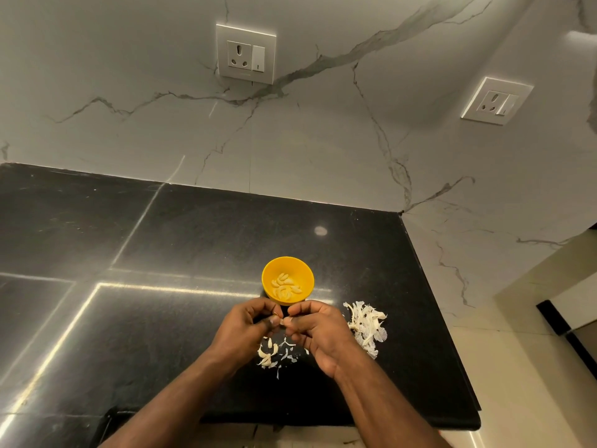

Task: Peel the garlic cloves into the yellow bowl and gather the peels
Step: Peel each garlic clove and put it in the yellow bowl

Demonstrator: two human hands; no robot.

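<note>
Both hands, left [247,321] and right [315,324], pinch one clove [283,322] between curled fingertips. The bowl [287,279] sits just beyond the fingers; a peel pile [366,326] lies right of them, loose cloves [267,352] beneath.

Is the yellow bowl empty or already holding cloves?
Holding cloves: the upright yellow bowl has several peeled cloves lying on its bottom.
</note>
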